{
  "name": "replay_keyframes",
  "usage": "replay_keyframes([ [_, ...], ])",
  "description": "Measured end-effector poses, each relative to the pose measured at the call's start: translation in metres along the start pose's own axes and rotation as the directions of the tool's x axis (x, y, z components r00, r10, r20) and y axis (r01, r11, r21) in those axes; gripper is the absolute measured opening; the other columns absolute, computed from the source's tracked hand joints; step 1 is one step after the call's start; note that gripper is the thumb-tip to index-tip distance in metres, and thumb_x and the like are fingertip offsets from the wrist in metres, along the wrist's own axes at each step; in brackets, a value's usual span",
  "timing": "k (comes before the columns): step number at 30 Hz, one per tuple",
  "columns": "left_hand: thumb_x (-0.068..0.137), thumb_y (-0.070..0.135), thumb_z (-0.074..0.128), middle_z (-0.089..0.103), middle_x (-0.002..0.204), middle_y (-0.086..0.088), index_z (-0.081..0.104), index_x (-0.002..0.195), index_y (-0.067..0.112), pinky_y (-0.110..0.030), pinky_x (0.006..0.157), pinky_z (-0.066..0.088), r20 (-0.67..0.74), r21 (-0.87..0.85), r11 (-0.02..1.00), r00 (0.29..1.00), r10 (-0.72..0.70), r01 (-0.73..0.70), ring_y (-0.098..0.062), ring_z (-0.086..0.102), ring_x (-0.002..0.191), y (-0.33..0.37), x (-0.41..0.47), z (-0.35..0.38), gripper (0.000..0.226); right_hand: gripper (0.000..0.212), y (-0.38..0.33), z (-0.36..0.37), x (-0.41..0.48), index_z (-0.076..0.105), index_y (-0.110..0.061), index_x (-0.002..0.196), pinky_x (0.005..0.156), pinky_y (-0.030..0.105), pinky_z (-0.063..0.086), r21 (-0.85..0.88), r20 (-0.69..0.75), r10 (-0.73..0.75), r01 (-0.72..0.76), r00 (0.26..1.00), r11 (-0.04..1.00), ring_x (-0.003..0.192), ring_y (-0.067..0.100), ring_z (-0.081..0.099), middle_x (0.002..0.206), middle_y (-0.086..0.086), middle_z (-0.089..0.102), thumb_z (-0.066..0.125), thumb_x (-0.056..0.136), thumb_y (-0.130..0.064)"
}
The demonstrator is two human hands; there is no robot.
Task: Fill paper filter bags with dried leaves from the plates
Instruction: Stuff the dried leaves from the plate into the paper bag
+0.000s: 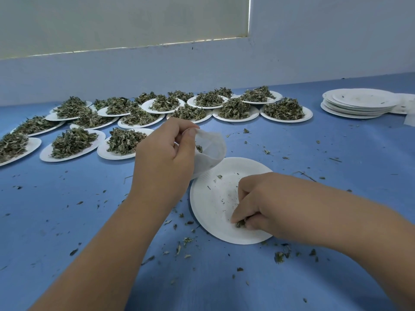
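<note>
My left hand (164,153) pinches the rim of a white paper filter bag (211,147) and holds its mouth open above the far edge of a white paper plate (215,198). A few dried leaves show inside the bag. The plate lies on the blue table and holds only crumbs and a small clump of leaves. My right hand (258,203) rests on the plate's near right part, its fingertips pinching that clump of dried leaves (240,223).
Several plates heaped with dried leaves (125,141) spread across the back left and middle of the table. A stack of empty plates (359,104) sits at the back right beside white filter bags (406,106). Leaf bits litter the blue table (67,221).
</note>
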State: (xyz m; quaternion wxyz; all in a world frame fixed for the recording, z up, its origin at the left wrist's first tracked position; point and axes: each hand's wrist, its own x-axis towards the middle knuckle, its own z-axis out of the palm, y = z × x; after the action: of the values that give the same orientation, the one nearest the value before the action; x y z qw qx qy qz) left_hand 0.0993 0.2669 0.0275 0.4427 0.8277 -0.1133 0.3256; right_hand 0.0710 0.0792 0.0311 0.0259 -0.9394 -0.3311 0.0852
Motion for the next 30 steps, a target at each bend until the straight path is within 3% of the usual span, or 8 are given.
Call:
replay_keyframes([
  [5, 0.098, 0.020, 0.052, 0.054, 0.068, 0.030, 0.062, 0.090, 0.033, -0.010, 0.053, 0.033, 0.004, 0.009, 1.000, 1.000, 0.006, -0.006, 0.004, 0.047, 0.057, 0.000, 0.000, 0.000, 0.018, 0.035, -0.007, 0.000, 0.002, 0.059, -0.043, 0.125, 0.071, 0.020, 0.038, -0.042, -0.017, -0.006, 0.005, 1.000, 0.999, 0.095, 0.009, 0.049, 0.117, -0.012, 0.050, 0.045, 0.099, -0.024],
  [8, 0.098, 0.020, 0.052, 0.055, 0.067, 0.030, 0.061, 0.089, 0.034, -0.010, 0.053, 0.033, 0.005, 0.006, 1.000, 1.000, 0.011, -0.011, 0.004, 0.047, 0.057, 0.001, 0.000, 0.000, 0.019, 0.033, -0.009, 0.001, 0.004, 0.063, -0.040, 0.119, 0.068, 0.021, 0.039, -0.025, -0.049, 0.003, -0.005, 0.999, 1.000, 0.094, 0.010, 0.052, 0.112, -0.012, 0.055, 0.045, 0.098, -0.024],
  [12, 0.098, 0.019, 0.052, 0.055, 0.067, 0.029, 0.061, 0.089, 0.033, -0.009, 0.051, 0.033, 0.014, -0.002, 1.000, 1.000, 0.009, -0.009, 0.004, 0.047, 0.055, 0.002, -0.001, 0.001, 0.018, 0.025, -0.007, 0.005, 0.006, 0.069, -0.031, 0.101, 0.072, 0.028, 0.049, -0.014, -0.094, -0.009, 0.008, 0.996, 1.000, 0.082, 0.016, 0.059, 0.092, -0.005, 0.065, 0.049, 0.092, -0.020],
  [15, 0.098, 0.019, 0.052, 0.055, 0.067, 0.029, 0.062, 0.091, 0.032, -0.009, 0.051, 0.032, 0.013, 0.002, 1.000, 1.000, 0.010, -0.010, 0.004, 0.047, 0.055, 0.002, -0.001, 0.002, 0.017, 0.015, -0.003, 0.007, 0.009, 0.067, -0.024, 0.088, 0.067, 0.030, 0.047, -0.013, -0.142, -0.043, 0.041, 0.989, 0.999, 0.066, 0.016, 0.049, 0.074, -0.003, 0.057, 0.053, 0.089, -0.019],
  [20, 0.098, 0.020, 0.052, 0.056, 0.068, 0.028, 0.062, 0.090, 0.033, -0.010, 0.051, 0.033, 0.013, 0.010, 1.000, 1.000, 0.019, -0.019, 0.003, 0.048, 0.056, 0.002, -0.001, 0.003, 0.018, 0.020, -0.006, 0.013, 0.015, 0.067, -0.014, 0.093, 0.061, 0.027, 0.036, -0.047, -0.106, 0.046, -0.052, 0.993, 0.998, 0.077, 0.028, 0.059, 0.102, 0.008, 0.068, 0.049, 0.084, -0.013],
  [23, 0.097, 0.022, 0.052, 0.055, 0.066, 0.026, 0.061, 0.089, 0.035, -0.010, 0.050, 0.034, 0.021, 0.019, 0.999, 0.999, 0.037, -0.038, 0.002, 0.048, 0.054, 0.003, -0.002, 0.004, 0.018, 0.019, -0.003, 0.003, 0.006, 0.071, -0.023, 0.086, 0.068, 0.031, 0.052, 0.080, -0.152, 0.013, -0.001, 0.988, 0.997, 0.081, 0.016, 0.062, 0.087, -0.001, 0.068, 0.054, 0.085, -0.016],
  [25, 0.095, 0.026, 0.051, 0.056, 0.068, 0.027, 0.058, 0.086, 0.040, -0.009, 0.051, 0.034, 0.030, 0.020, 0.999, 0.999, 0.040, -0.041, 0.003, 0.049, 0.056, 0.004, -0.003, 0.004, 0.019, 0.016, 0.004, -0.007, 0.000, 0.074, -0.027, 0.081, 0.070, 0.028, 0.053, 0.273, -0.249, 0.032, 0.039, 0.968, 0.961, 0.074, 0.006, 0.062, 0.079, -0.009, 0.069, 0.062, 0.084, -0.016],
  [30, 0.095, 0.021, 0.056, 0.056, 0.064, 0.018, 0.063, 0.087, 0.035, -0.009, 0.049, 0.035, 0.073, 0.044, 0.999, 0.997, 0.016, -0.019, 0.003, 0.050, 0.056, 0.008, -0.006, 0.007, 0.018, 0.018, 0.020, -0.020, -0.007, 0.074, -0.033, 0.073, 0.067, 0.022, 0.053, 0.600, -0.561, 0.213, 0.215, 0.800, 0.771, 0.066, 0.008, 0.064, 0.074, -0.008, 0.070, 0.073, 0.076, -0.015],
])
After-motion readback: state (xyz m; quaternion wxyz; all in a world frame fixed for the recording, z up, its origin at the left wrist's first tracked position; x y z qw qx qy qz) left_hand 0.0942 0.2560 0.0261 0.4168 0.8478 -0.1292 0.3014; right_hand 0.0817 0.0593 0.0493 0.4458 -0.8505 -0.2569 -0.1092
